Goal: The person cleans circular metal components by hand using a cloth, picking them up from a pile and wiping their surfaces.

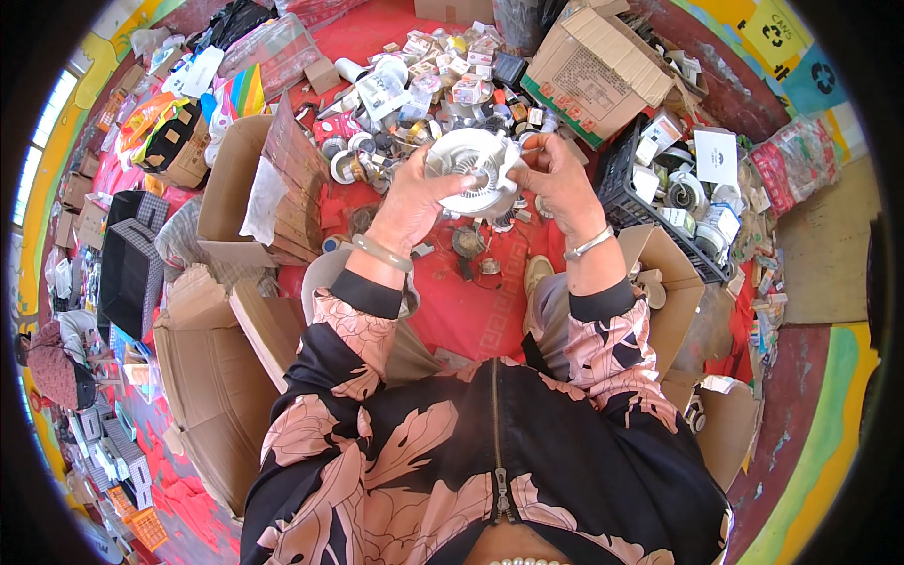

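I hold a round white plastic part [474, 169] with radial slots up in front of me with both hands. My left hand [411, 202] grips its left rim, thumb across the front. My right hand [560, 179] grips the right rim with the fingers curled behind it. A pale bangle sits on the left wrist and a silver one on the right. Below and beyond the part lies a heap of small round metal and white pieces [414, 132] on a red mat [471, 311].
An open cardboard box [273, 179] with white paper stands at the left. Another box [598, 71] lies behind the heap. A black crate [626, 179] of white parts is at the right. More cardboard boxes [212, 377] flank my knees. A black-checked bag [132, 264] sits far left.
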Demonstrator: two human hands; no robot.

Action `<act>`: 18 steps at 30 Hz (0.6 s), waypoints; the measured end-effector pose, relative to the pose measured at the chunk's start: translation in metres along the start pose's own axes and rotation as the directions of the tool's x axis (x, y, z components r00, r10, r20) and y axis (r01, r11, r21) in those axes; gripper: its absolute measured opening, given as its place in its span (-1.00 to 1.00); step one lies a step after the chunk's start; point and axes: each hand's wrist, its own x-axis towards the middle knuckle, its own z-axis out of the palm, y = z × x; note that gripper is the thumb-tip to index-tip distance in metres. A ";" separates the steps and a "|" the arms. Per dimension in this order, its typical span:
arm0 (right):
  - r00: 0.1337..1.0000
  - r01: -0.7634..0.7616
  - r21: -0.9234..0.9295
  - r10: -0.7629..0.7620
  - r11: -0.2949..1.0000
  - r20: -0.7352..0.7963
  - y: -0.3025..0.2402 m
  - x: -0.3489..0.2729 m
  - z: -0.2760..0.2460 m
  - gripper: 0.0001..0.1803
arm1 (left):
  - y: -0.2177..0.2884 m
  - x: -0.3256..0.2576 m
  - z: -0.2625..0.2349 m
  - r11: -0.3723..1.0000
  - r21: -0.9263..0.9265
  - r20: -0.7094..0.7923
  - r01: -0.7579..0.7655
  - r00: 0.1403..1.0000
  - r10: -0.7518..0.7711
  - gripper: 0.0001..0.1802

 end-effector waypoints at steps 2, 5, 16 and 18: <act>0.979 -0.169 0.097 0.156 0.981 0.128 -0.010 -0.004 -0.001 -0.86 | -0.003 -0.003 -0.001 0.996 0.085 0.016 -0.009 1.000 0.008 -0.43; 0.969 -0.209 0.047 0.201 0.977 0.142 -0.014 -0.008 -0.001 -0.86 | -0.003 -0.004 0.002 0.998 0.068 0.055 0.003 0.998 -0.007 -0.39; 0.999 -0.038 0.242 0.037 0.970 0.006 -0.009 -0.012 0.013 -0.91 | 0.000 -0.008 0.006 0.997 0.000 0.133 0.080 0.988 -0.079 -0.40; 0.998 -0.054 0.217 0.045 0.975 0.045 -0.014 -0.013 0.013 -0.91 | 0.001 -0.008 0.003 0.996 0.032 0.146 0.087 0.985 -0.090 -0.41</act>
